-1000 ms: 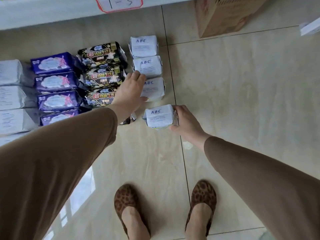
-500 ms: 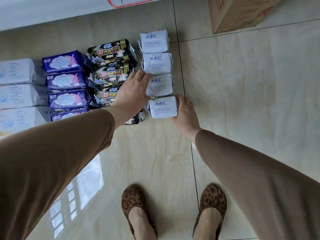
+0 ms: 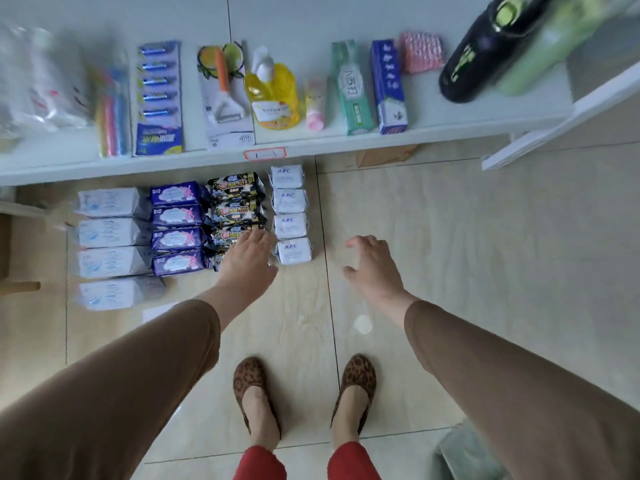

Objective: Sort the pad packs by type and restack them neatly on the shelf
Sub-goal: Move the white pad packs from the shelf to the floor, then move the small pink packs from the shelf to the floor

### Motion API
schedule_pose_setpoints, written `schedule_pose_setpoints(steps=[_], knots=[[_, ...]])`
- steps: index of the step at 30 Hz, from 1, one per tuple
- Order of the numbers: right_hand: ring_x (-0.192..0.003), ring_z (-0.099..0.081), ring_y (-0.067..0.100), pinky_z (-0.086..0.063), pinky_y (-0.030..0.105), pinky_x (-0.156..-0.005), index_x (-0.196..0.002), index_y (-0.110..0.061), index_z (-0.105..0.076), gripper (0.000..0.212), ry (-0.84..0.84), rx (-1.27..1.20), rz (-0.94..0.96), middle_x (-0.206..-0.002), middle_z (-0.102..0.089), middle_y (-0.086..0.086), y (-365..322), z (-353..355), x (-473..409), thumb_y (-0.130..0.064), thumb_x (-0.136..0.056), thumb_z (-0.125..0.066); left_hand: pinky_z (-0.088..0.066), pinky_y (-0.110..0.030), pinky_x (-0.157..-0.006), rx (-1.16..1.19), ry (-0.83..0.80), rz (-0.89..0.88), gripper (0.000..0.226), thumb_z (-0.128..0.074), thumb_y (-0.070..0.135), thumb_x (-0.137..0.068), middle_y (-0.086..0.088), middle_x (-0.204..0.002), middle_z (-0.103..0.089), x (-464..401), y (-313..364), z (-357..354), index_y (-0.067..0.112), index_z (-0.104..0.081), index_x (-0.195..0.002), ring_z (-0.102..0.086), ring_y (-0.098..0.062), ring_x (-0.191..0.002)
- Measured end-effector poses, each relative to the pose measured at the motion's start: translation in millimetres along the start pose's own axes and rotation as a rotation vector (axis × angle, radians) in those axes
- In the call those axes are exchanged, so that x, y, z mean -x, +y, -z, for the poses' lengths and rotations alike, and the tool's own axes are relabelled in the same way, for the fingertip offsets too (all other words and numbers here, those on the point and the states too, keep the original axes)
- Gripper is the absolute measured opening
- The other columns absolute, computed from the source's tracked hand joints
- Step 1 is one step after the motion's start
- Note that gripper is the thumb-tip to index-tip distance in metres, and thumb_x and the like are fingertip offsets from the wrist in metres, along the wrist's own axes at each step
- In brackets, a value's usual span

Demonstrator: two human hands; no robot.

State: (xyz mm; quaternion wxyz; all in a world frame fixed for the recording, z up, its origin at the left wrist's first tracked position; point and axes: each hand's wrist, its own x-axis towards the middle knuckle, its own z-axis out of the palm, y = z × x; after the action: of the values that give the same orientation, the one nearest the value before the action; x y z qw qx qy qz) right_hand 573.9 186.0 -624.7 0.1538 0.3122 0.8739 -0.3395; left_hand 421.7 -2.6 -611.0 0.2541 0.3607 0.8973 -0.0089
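Four columns of pad packs [image 3: 290, 216] are laid on the tiled floor [image 3: 450, 237] below a white shelf [image 3: 311, 143]. The left hand [image 3: 247, 261] and right hand [image 3: 372, 268] are spread, empty, above them.

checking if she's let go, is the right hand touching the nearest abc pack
Apart. In the head view the right hand hangs open, with bare floor tile showing between its fingers and the nearest ABC pack.
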Motion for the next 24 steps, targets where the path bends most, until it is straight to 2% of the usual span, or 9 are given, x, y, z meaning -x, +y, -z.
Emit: schedule_pose_setpoints(steps=[3, 7, 13, 17, 21, 24], knots=[[-0.122, -0.045, 0.026, -0.044, 0.039, -0.097, -0.128, -0.016, -0.055, 0.041, 0.021, -0.003, 0.037, -0.129, -0.055, 0.003, -39.7, 94.2, 37.1, -0.019, -0.088, -0.063, -0.041, -0.039, -0.105, 0.064, 0.037, -0.001, 0.057, -0.065, 0.033, -0.088, -0.001, -0.137, -0.047, 32.4, 39.6, 84.2, 0.018, -0.043, -0.139, -0.039, -0.024, -0.129], [-0.124, -0.046, 0.022, -0.041, 0.036, -0.102, -0.128, -0.019, -0.055, 0.040, 0.103, -0.030, 0.107, -0.130, -0.057, 0.000, -94.3, 221.4, 86.5, -0.022, -0.089, -0.063, -0.045, -0.038, -0.100, 0.130, 0.174, -0.041, 0.056, -0.068, 0.035, -0.085, 0.003, -0.134, -0.049, 70.9, 93.4, 209.7, 0.022, -0.046, -0.135, -0.041, -0.021, -0.126], [-0.119, -0.050, 0.016, -0.042, 0.031, -0.098, -0.127, -0.019, -0.059, 0.039, 0.289, -0.112, 0.249, -0.126, -0.060, -0.003, -168.0, 391.7, 137.5, -0.023, -0.089, -0.068, -0.043, -0.040, -0.100, 0.224, 0.400, -0.131, 0.051, -0.066, 0.031, -0.088, 0.002, -0.135, -0.051, 108.8, 156.6, 383.0, 0.020, -0.049, -0.135, -0.041, -0.022, -0.129], [-0.108, -0.054, 0.011, -0.041, 0.026, -0.086, -0.123, -0.022, -0.059, 0.033, 0.350, -0.129, 0.305, -0.118, -0.062, -0.007, -202.9, 465.7, 145.3, -0.026, -0.091, -0.066, -0.043, -0.041, -0.098, 0.260, 0.522, -0.177, 0.048, -0.064, 0.031, -0.089, 0.001, -0.132, -0.053, 111.1, 175.9, 463.8, 0.019, -0.051, -0.133, -0.045, -0.024, -0.123], [-0.108, -0.056, 0.011, -0.046, 0.032, -0.091, -0.124, -0.025, -0.057, 0.033, 0.405, -0.080, 0.329, -0.118, -0.061, -0.009, -226.9, 518.8, 132.4, -0.027, -0.092, -0.064, -0.041, -0.036, -0.098, 0.248, 0.596, -0.221, 0.047, -0.065, 0.031, -0.089, 0.000, -0.128, -0.055, 92.7, 174.8, 520.7, 0.018, -0.052, -0.132, -0.047, -0.024, -0.119], [-0.108, -0.055, 0.014, -0.046, 0.033, -0.093, -0.126, -0.021, -0.056, 0.035, 0.440, -0.101, 0.308, -0.119, -0.061, -0.005, -238.6, 550.4, 111.0, -0.029, -0.093, -0.063, -0.043, -0.041, -0.098, 0.261, 0.603, -0.213, 0.047, -0.065, 0.032, -0.089, -0.002, -0.130, -0.055, 70.0, 171.6, 553.3, 0.018, -0.051, -0.132, -0.046, -0.024, -0.122]])
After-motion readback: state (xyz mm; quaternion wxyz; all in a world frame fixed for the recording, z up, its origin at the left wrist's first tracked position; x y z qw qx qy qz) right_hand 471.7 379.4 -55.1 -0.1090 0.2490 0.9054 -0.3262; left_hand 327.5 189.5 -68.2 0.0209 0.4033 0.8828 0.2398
